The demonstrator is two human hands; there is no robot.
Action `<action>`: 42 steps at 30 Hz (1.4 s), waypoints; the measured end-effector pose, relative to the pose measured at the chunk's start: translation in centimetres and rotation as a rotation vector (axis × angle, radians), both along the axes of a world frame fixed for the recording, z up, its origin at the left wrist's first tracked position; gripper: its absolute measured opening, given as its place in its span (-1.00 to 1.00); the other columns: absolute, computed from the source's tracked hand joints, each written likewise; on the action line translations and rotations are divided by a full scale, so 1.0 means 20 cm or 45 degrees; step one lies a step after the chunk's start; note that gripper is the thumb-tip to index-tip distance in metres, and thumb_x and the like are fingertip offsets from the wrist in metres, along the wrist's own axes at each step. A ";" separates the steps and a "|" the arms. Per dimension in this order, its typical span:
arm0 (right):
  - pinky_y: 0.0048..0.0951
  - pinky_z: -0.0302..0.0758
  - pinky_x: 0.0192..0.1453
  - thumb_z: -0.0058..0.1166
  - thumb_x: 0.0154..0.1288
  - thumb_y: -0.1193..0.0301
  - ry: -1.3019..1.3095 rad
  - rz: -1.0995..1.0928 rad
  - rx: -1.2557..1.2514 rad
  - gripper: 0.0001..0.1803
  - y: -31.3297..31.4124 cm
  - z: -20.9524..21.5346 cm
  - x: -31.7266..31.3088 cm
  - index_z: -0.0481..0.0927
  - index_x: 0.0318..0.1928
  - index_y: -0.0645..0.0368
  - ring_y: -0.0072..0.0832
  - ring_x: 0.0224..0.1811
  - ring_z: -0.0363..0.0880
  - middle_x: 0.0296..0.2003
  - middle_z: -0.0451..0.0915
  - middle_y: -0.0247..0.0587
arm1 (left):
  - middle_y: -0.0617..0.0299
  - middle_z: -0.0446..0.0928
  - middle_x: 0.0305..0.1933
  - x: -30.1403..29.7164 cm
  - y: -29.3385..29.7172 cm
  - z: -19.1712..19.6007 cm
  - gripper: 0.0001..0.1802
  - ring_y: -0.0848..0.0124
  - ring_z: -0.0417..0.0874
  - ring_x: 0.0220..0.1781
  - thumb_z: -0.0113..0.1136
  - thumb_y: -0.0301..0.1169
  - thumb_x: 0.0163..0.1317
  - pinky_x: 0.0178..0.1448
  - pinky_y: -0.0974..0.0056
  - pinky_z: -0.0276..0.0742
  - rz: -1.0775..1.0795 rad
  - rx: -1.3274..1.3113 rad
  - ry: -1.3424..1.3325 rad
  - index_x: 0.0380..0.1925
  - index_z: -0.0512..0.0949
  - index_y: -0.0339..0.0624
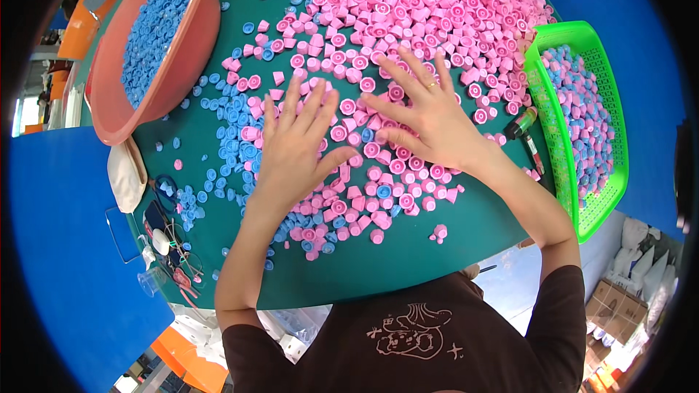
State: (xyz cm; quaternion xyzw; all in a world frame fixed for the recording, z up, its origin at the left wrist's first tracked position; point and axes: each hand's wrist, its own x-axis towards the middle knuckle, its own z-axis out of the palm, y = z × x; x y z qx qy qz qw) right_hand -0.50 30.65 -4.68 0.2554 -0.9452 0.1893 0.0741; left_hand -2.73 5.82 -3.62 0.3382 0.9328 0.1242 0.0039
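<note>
My left hand (293, 151) lies over the loose pieces with its fingers stretched out and apart. Under and left of it are small blue plastic caps (234, 113), mixed with pink ones. My right hand (429, 113) is spread flat over small pink cup-shaped plastic pieces (397, 167), a ring on one finger. Neither hand grips anything. Between the two hands lie more pink pieces and a few blue ones. Beyond them rises a large heap of pink pieces (429, 7), spreading toward the far right.
A pink basin (207, 22) of blue caps stands at the far left. On the right is a green basket (546, 102) of mixed pieces, with a green-capped item (521, 123) beside it. Glasses, a pouch (127, 175) and a clear cup (151, 282) sit at the green table's (408, 262) left edge.
</note>
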 end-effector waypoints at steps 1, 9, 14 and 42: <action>0.31 -0.33 0.50 0.08 0.31 0.04 -0.017 0.032 -0.014 -0.51 -0.02 0.01 0.00 0.56 0.21 -0.18 -0.02 0.55 -0.10 0.45 0.12 -0.07 | 0.13 0.21 0.48 0.00 0.01 0.00 -0.15 -0.01 -0.01 0.57 0.18 0.13 0.16 0.49 -0.37 -0.20 -0.111 0.015 0.040 0.35 0.30 -0.13; 0.33 -0.24 0.49 0.10 0.31 0.05 0.000 -0.063 0.002 -0.52 0.06 -0.02 0.06 0.59 0.16 -0.05 -0.03 0.55 -0.08 0.42 0.19 -0.09 | 0.11 0.29 0.42 0.02 -0.01 -0.04 -0.17 0.01 0.06 0.55 0.20 0.16 0.14 0.50 -0.33 -0.16 -0.137 0.006 0.107 0.25 0.40 -0.20; 0.33 -0.27 0.49 0.06 0.34 0.05 0.013 -0.154 0.005 -0.48 0.06 -0.04 0.08 0.52 0.24 -0.05 -0.03 0.55 -0.09 0.43 0.17 -0.07 | 0.08 0.17 0.49 0.06 0.00 -0.01 -0.12 -0.03 0.01 0.57 0.22 0.11 0.15 0.50 -0.32 -0.18 -0.089 0.034 0.021 0.34 0.30 -0.24; -0.34 0.33 0.32 0.03 0.42 0.44 0.027 -1.126 -0.114 -0.64 0.63 -0.04 1.07 0.54 0.20 0.18 -0.24 0.21 0.50 0.12 0.57 -0.08 | -0.01 -0.05 0.57 0.87 0.01 -0.04 -0.11 -0.27 -0.20 0.57 0.09 0.27 0.17 0.32 -0.58 -0.29 0.131 -0.058 0.000 0.42 0.25 0.08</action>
